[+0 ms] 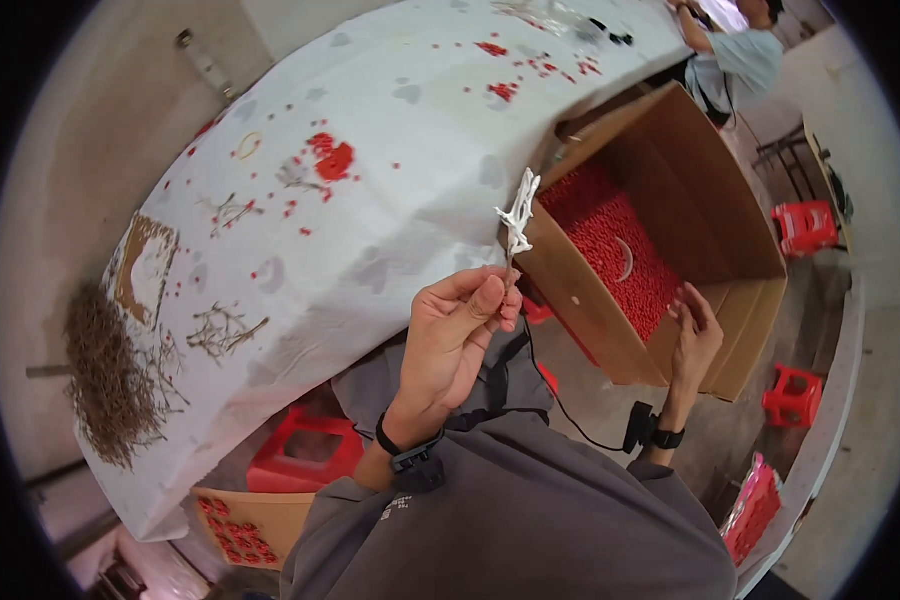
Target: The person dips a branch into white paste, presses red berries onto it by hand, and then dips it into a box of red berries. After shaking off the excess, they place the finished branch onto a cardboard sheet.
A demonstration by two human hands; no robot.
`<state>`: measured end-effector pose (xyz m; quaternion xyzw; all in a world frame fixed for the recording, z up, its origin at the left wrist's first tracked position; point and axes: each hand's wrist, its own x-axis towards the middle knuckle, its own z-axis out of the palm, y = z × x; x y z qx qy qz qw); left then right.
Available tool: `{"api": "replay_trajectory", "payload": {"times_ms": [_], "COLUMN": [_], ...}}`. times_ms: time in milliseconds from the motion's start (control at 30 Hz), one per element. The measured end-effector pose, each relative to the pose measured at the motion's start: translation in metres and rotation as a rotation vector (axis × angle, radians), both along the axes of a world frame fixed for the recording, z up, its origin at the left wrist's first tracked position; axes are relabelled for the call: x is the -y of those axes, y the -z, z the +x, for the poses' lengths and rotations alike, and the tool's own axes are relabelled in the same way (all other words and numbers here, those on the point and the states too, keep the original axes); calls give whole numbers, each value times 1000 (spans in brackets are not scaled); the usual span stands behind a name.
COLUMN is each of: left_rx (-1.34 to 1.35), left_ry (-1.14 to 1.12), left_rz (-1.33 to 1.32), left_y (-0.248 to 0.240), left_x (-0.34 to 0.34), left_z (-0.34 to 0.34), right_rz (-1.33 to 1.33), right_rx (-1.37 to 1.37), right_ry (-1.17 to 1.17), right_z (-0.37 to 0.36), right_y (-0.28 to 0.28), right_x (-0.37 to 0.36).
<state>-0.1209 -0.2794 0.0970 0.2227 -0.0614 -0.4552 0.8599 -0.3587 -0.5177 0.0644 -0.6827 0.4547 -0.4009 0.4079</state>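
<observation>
My left hand (450,345) pinches the lower end of a thin twig and holds it upright in front of me. The twig's forked top (518,212) is coated in thick white stuff. Just right of it stands a large open cardboard box (580,290) filled with small red bead-like pieces (605,225). A white curved object (624,259) lies on the red pieces. My right hand (697,335) hovers over the near right part of the box, fingers loosely apart and nothing visible in them.
A table with a white cloth (370,270) carries scattered red pieces (330,158), a pile of brown twigs (110,380) and a cardboard piece with white paste (150,270). Red stools (305,450) stand around. Red clusters lie on a board (285,530) below. Another person (735,65) works at the far right.
</observation>
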Motion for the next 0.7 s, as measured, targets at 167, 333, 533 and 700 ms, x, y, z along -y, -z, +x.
{"api": "replay_trajectory", "payload": {"times_ms": [167,333,533,700], "left_rx": [5,-13,12,-136], "left_ry": [131,178,-71,-387], "left_rz": [33,52,96,69], "left_y": [-5,-4,-11,-5], "left_x": [53,77,23,-73], "left_z": [-17,-10,28,78], "right_rz": [-116,199,162,-131], "right_rx": [-345,-375,-290,47], "right_ry": [-45,-38,-228,-540], "right_z": [-5,25,122,252], "right_y": [20,2,-22,-28], "right_x": [20,23,-20,-80]}}
